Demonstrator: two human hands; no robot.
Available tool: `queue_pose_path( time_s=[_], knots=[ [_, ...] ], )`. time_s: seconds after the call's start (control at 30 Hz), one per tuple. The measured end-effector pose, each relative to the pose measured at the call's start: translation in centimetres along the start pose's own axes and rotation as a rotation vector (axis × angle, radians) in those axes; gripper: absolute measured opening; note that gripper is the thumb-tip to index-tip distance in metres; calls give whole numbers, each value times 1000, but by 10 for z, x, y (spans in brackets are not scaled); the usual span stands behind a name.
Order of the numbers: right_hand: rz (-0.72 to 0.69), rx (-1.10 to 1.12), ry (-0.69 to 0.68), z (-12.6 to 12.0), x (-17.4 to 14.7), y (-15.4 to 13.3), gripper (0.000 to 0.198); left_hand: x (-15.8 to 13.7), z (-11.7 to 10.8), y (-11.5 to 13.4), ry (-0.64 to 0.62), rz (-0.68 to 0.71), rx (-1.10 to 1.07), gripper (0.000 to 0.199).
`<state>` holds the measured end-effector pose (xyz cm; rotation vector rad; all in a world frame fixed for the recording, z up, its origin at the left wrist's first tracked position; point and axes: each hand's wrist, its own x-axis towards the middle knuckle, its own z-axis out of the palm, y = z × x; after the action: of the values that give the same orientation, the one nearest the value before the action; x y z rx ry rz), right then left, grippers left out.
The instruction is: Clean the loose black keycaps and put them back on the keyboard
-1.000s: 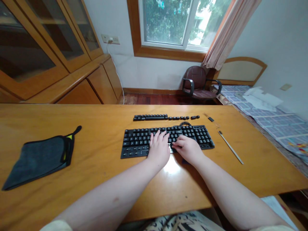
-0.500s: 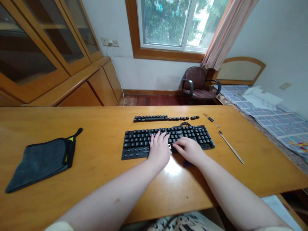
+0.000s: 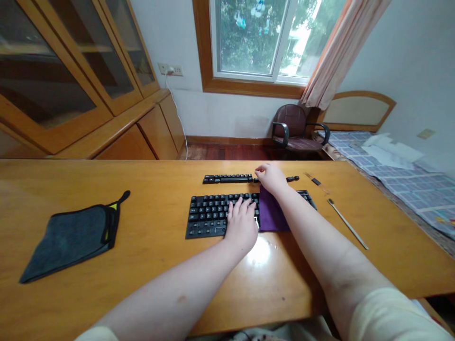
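Note:
The black keyboard [image 3: 208, 213] lies on the wooden desk, with some keycaps off its lower rows. My left hand [image 3: 242, 225] rests flat on its middle, fingers spread. Beyond the keyboard, my right hand [image 3: 270, 177] is over a row of loose black keycaps [image 3: 227, 179], with thumb and fingertips close together. A purple cloth [image 3: 272, 213] hangs from beneath this closed hand and covers part of the keyboard's right half. Whether a keycap is also between the fingertips is too small to tell. More loose keycaps [image 3: 293, 178] show to the right of that hand.
A grey folded cloth or pouch [image 3: 78, 232] with a dark loop lies on the left of the desk. At the right are a thin brush [image 3: 347, 223] and a small black piece with wires [image 3: 315, 181]. A chair [image 3: 292, 124] stands beyond the desk.
My right hand has moved from the keyboard's lower keys forward to the loose keycaps, bringing the purple cloth over the keyboard. My left hand stays on the keyboard. The view has shifted slightly.

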<state>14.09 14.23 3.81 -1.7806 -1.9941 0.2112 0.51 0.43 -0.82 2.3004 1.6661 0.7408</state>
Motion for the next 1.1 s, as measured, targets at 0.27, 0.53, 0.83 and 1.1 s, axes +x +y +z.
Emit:
queue_pose_path(
  time_s=[0.27, 0.53, 0.83, 1.1],
  knots=[
    [81, -166, -261, 28, 43, 11, 23, 0, 1, 0, -2, -9, 1, 46],
    [35, -148, -262, 34, 44, 13, 20, -1, 5, -2, 24, 18, 4, 48],
    [8, -183, -269, 40, 45, 10, 25, -2, 3, 0, 38, 13, 3, 48],
    [4, -163, -252, 44, 44, 11, 26, -2, 1, 2, 16, -7, 12, 47]
  ],
)
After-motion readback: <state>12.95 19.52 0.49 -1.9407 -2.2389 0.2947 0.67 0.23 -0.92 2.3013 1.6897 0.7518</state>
